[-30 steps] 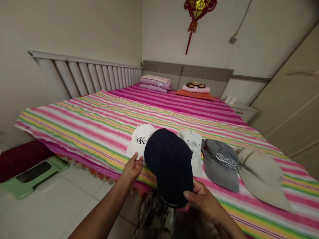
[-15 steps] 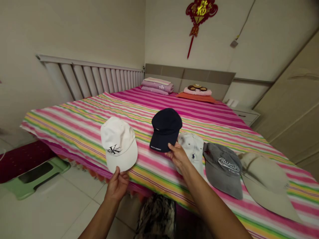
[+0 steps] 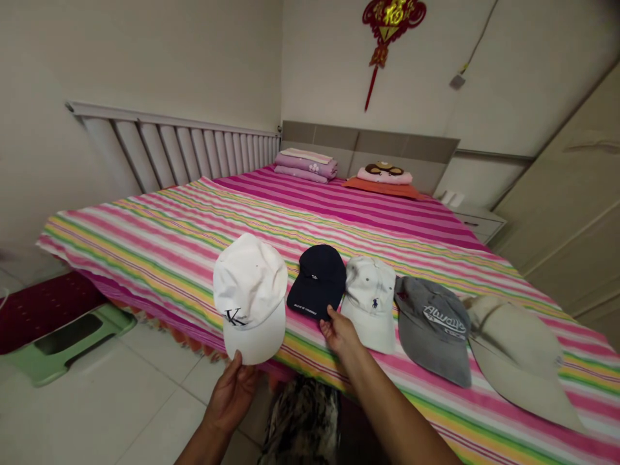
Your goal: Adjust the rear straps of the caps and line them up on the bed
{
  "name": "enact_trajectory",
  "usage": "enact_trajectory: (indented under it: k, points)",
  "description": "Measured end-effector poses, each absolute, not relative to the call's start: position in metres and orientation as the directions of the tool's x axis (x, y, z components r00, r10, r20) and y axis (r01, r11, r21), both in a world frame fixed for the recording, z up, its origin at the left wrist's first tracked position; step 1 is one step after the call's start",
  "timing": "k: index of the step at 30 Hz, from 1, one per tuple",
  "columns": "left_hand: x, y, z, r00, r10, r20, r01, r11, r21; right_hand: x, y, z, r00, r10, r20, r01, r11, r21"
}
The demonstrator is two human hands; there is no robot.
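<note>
The K cap (image 3: 252, 281) is pinched at its near end by the left hand (image 3: 233, 392), left of the navy cap (image 3: 320, 274), likewise pinched by the right hand (image 3: 341, 333).

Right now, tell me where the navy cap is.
In the head view, the navy cap is just below centre, gripped by the right hand, between the white cap in the left hand and the pale cap to its right.

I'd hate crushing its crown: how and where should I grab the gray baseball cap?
Probably pinch the gray baseball cap by its brim, coming from the near side: the thin brim points that way, with the crown lying beyond it.
</note>
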State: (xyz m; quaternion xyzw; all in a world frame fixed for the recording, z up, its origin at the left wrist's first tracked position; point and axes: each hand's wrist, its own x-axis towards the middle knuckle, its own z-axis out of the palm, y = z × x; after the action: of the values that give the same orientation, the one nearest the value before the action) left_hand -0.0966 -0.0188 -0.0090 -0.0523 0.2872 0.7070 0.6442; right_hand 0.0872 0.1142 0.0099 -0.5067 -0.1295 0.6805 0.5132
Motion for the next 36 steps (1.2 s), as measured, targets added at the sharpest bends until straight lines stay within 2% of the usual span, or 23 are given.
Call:
enact_trajectory:
  k: [4,8,11,14,17,20,24,32,36]
  points:
    - [-0.093,-0.025,-0.010,-0.115,0.923,-0.367,-0.930,0.030,0.365,0.092,0.075,0.015,0.041,0.853,-0.521,-0.591,-0.399,-0.701]
    - [-0.080,-0.037,-0.018,-0.008,0.930,-0.368,-0.898,0.155,0.411,0.111,0.028,0.037,-0.102,0.885,-0.454,-0.568,-0.427,-0.704]
    - [-0.059,-0.049,-0.028,0.131,0.925,-0.358,-0.862,0.284,0.420,0.132,0.006,0.063,-0.311,0.924,-0.222,-0.542,-0.364,-0.757]
    - [-0.036,-0.061,-0.037,0.292,0.920,-0.261,-0.797,0.385,0.466,0.154,-0.005,0.082,-0.245,0.966,-0.085,-0.601,-0.220,-0.768]
    - [-0.020,-0.070,-0.040,0.428,0.882,-0.198,-0.699,0.462,0.546,0.171,-0.013,0.088,-0.051,0.994,-0.100,-0.651,-0.109,-0.751]
    - [-0.017,-0.071,-0.034,0.543,0.826,-0.149,-0.590,0.502,0.633,0.184,-0.023,0.082,0.041,0.991,-0.130,-0.674,-0.069,-0.736]
    - [-0.022,-0.055,-0.016,0.587,0.807,-0.065,-0.580,0.476,0.661,0.200,-0.036,0.074,0.040,0.991,-0.126,-0.675,-0.066,-0.735]
    - [-0.001,-0.013,0.033,0.549,0.834,0.049,-0.611,0.361,0.705,0.232,-0.065,0.061,0.100,0.991,-0.084,-0.616,-0.004,-0.788]
    - [0.007,-0.009,0.054,0.601,0.797,0.060,-0.575,0.380,0.725,0.256,-0.083,0.051,-0.016,0.993,-0.117,-0.585,-0.104,-0.804]
